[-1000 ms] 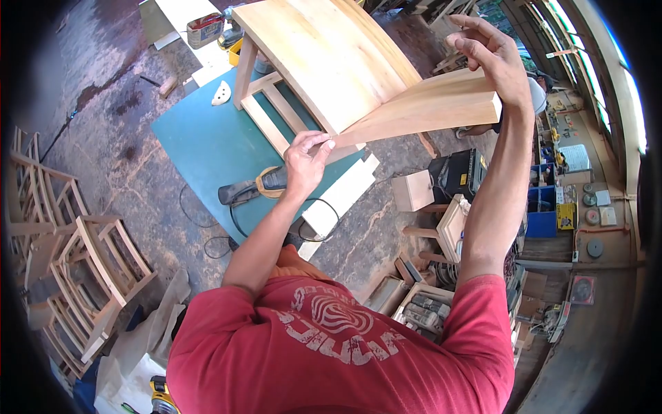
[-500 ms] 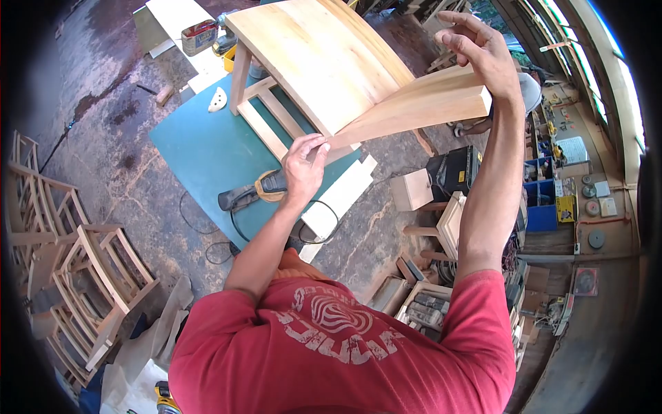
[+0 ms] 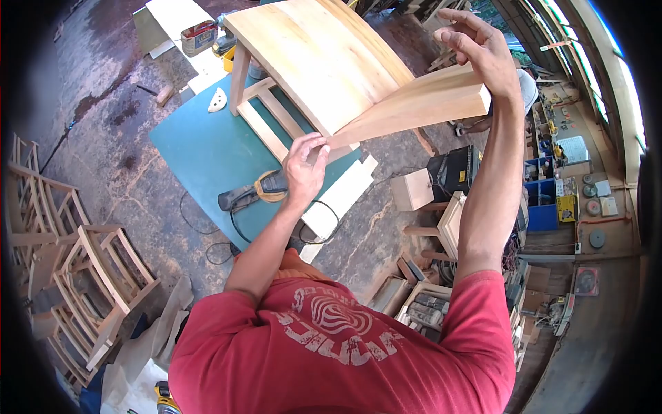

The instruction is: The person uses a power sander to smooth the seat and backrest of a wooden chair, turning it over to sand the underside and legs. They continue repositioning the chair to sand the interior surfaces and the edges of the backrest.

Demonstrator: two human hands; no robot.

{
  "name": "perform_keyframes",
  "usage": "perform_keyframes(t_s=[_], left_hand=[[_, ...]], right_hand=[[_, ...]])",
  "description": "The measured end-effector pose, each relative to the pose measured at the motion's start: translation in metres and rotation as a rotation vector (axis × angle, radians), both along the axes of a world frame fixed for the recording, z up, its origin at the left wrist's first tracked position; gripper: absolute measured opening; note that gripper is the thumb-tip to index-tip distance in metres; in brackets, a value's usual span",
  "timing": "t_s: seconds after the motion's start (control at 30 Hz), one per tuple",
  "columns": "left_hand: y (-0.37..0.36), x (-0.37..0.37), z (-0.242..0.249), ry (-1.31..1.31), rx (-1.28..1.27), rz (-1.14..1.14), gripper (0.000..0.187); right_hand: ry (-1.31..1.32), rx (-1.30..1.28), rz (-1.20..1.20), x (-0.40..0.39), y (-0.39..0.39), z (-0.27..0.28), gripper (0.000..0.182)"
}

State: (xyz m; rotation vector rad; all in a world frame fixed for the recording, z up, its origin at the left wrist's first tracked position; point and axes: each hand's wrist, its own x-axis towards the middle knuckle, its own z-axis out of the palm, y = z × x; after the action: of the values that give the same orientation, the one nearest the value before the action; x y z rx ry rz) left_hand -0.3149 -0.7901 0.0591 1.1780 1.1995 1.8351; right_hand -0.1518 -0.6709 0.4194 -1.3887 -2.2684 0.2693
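A pale wooden chair (image 3: pixel 317 58) with a broad seat panel stands on a green board, its legs and lower rails (image 3: pixel 265 127) showing beneath. A thick, tapering wooden back piece (image 3: pixel 420 103) runs along its right side. At the near corner, where panel and back piece meet, my left hand (image 3: pixel 305 165) has thumb and fingertips closed on the wood. Over the back piece's far right end reaches my right hand (image 3: pixel 483 52). Its fingers are curved and apart, with the heel of the hand by the wood. An electric sander (image 3: pixel 255 192) lies below my left hand.
The green board (image 3: pixel 196 148) carries a pale perforated disc (image 3: pixel 217 100). Several chair frames (image 3: pixel 103 276) stand at left. A wooden block (image 3: pixel 412 190) and a black case (image 3: pixel 455 169) sit at right. Someone is partly visible behind my right forearm. The sander's cord loops nearby.
My hands and the chair stay almost exactly where they were. The partly hidden person behind my right forearm has shifted slightly.
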Motion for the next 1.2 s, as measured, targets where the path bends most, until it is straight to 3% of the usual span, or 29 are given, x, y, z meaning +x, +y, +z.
perform_keyframes(t_s=[0.1, 0.17, 0.3, 0.37, 0.47, 0.53, 0.67, 0.73, 0.77, 0.8, 0.83, 0.9, 1.03, 1.07, 1.1, 1.13, 1.2], left_hand=[[0.001, 0.0, -0.009, 0.0, 0.022, -0.079, 0.015], [0.003, 0.006, -0.03, -0.285, 0.027, -0.124, 0.023], [-0.005, 0.002, -0.033, -0.443, -0.034, -0.225, 0.033], [-0.004, -0.004, -0.022, -0.224, 0.046, -0.097, 0.037], [0.001, -0.033, 0.01, -0.001, 0.078, -0.093, 0.038], [0.01, -0.041, 0.006, 0.014, 0.105, -0.073, 0.043], [-0.007, -0.071, -0.028, -0.223, 0.008, -0.174, 0.043], [-0.031, -0.099, -0.054, -0.312, -0.177, -0.19, 0.029], [-0.043, -0.12, -0.083, -0.381, -0.265, -0.159, 0.029], [-0.06, -0.137, -0.099, -0.657, -0.277, -0.122, 0.045], [-0.078, -0.163, -0.122, -0.769, -0.32, -0.107, 0.048], [-0.112, -0.214, -0.157, -0.831, -0.498, 0.074, 0.049], [-0.176, -0.297, -0.196, -0.799, -0.524, 0.32, 0.036], [-0.186, -0.312, -0.19, -0.784, -0.571, 0.347, 0.045], [-0.195, -0.326, -0.188, -0.77, -0.615, 0.369, 0.07], [-0.207, -0.337, -0.194, -0.77, -0.613, 0.393, 0.07], [-0.218, -0.354, -0.2, -1.193, -0.589, 0.439, 0.114]], right_hand=[[0.006, 0.011, 0.002, 0.0, 0.001, 0.0, 0.054], [0.009, 0.01, 0.0, 0.0, 0.0, 0.0, 0.054], [0.024, -0.018, -0.003, 0.0, -0.001, -0.001, 0.054], [0.028, -0.012, -0.002, 0.001, 0.0, 0.0, 0.053], [0.011, -0.024, -0.002, 0.002, 0.001, 0.001, 0.052], [0.025, -0.046, 0.021, 0.004, 0.003, 0.002, 0.052], [0.072, -0.041, 0.043, -0.005, -0.001, 0.002, 0.051], [0.101, -0.078, 0.039, 0.002, 0.007, 0.002, 0.052], [0.102, -0.094, -0.003, -0.006, -0.001, 0.002, 0.052], [0.081, -0.08, 0.014, -0.01, -0.004, 0.004, 0.052], [0.065, -0.061, 0.0, -0.009, -0.003, 0.004, 0.053], [0.04, -0.031, -0.019, -0.003, 0.002, 0.002, 0.054], [-0.015, -0.061, 0.049, 0.011, 0.013, 0.005, 0.059], [-0.057, -0.067, 0.091, 0.018, 0.017, 0.007, 0.059], [-0.057, -0.056, 0.077, 0.017, 0.017, 0.005, 0.059], [-0.057, -0.042, 0.06, 0.015, 0.016, 0.004, 0.059], [-0.058, -0.036, 0.061, 0.013, 0.017, 0.002, 0.058]])
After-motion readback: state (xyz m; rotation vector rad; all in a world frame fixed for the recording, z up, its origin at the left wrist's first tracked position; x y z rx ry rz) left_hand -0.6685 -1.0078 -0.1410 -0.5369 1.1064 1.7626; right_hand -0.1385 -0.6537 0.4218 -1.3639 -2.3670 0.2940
